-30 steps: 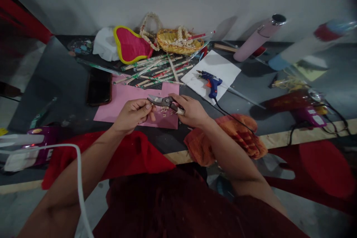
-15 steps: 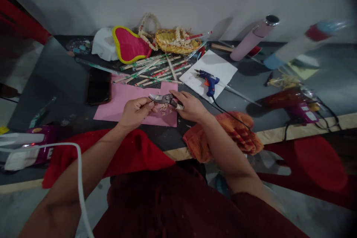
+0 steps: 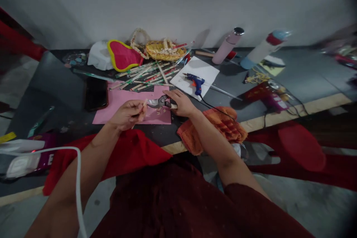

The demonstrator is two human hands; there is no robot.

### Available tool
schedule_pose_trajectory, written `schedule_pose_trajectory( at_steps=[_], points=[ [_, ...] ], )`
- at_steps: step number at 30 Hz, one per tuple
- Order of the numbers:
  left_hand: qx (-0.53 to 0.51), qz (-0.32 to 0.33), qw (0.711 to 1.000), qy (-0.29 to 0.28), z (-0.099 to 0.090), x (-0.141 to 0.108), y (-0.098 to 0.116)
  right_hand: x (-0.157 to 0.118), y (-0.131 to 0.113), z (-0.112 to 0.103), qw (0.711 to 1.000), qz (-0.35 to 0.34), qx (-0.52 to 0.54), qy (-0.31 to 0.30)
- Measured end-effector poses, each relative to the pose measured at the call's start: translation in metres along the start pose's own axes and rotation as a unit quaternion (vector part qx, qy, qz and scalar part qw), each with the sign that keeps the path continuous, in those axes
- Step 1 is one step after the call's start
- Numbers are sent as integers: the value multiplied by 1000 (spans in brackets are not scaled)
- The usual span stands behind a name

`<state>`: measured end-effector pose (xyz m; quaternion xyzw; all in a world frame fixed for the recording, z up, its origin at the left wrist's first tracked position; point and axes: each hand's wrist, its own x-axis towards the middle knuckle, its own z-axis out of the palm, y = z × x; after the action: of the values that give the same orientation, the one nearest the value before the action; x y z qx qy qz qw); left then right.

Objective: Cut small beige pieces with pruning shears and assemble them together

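Note:
My right hand is wrapped around the handles of a pair of pruning shears, whose blades point left. My left hand is closed on a thin pale wooden stick; it looks like a chopstick, mostly hidden by the fingers. The stick's tip stands up just left of the blades, and I cannot tell whether they touch. Below the shears, several short cut wooden bits lie on a pink sheet. Behind the hands is a pile of wrapped wooden chopsticks.
A blue glue gun rests on a white square, its cord crossing an orange towel. A phone lies left of the sheet. A wicker basket, pink flask and bottle stand along the wall.
My left hand has drawn slightly away from the shears, and the stick's tip now points up beside the blades. The whole view has swung to the right.

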<state>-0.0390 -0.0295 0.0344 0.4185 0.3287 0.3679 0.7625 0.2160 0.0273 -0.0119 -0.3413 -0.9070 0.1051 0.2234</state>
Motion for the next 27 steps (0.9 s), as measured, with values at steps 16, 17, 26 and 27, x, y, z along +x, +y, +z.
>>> schedule_pose_trajectory(
  at_steps=[16, 17, 26, 27],
  points=[
    [-90, -8, 992, 93, -10, 18, -10, -3, -4, 0, 972, 213, -44, 89],
    [-95, -11, 991, 94, -11, 18, -11, -3, -5, 0, 972, 213, -48, 90],
    [-93, -6, 989, 115, -13, 24, -16, -3, 8, 6, 982, 162, -24, 97],
    [-94, -10, 989, 116, -13, 24, -16, -3, 8, 6, 982, 159, -14, 100]
  ],
)
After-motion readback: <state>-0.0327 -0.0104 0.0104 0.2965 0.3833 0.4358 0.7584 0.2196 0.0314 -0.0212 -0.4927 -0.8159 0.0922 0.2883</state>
